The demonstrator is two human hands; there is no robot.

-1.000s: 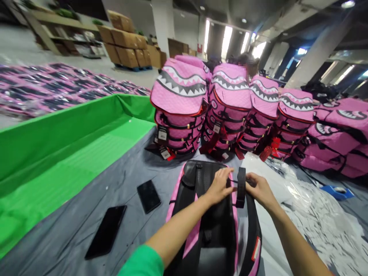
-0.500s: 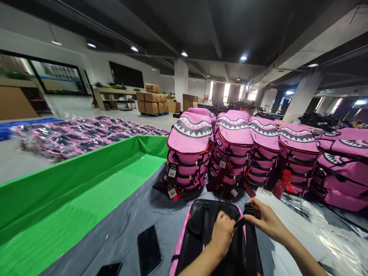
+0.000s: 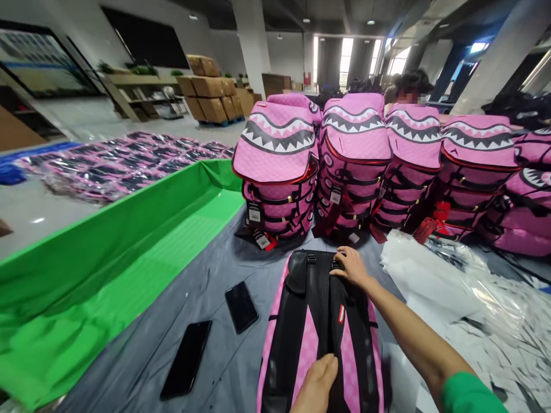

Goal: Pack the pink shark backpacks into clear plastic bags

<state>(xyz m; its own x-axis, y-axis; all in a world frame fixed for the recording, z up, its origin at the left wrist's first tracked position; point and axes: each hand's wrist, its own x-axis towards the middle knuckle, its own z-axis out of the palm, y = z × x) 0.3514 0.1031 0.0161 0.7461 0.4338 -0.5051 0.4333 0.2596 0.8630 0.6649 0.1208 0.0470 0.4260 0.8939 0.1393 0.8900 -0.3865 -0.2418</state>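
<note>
A pink and black backpack [image 3: 307, 332] lies in front of me, its back panel and black shoulder straps facing up. At its top right corner, my right hand [image 3: 350, 267] has its fingers bent around the strap's buckle end. Lower down, near the middle of the back panel, my left hand [image 3: 317, 378] holds the inner edge of the right shoulder strap [image 3: 342, 344], its fingers partly hidden. A small red label [image 3: 341, 314] shows on that strap.
Stacked pink shark-mouth backpacks [image 3: 279, 155] with hanging tags stand behind. Two phones [image 3: 186, 360] lie on the grey cover at left, beside a green-lined trough [image 3: 129, 229]. Clear plastic bags [image 3: 465, 292] spread at right. Another person's head [image 3: 411, 86] shows beyond the stacks.
The view has tilted down and the backpack shows more fully. My left hand has moved from the upper strap area down the panel. My right hand and the strap have come in over the backpack.
</note>
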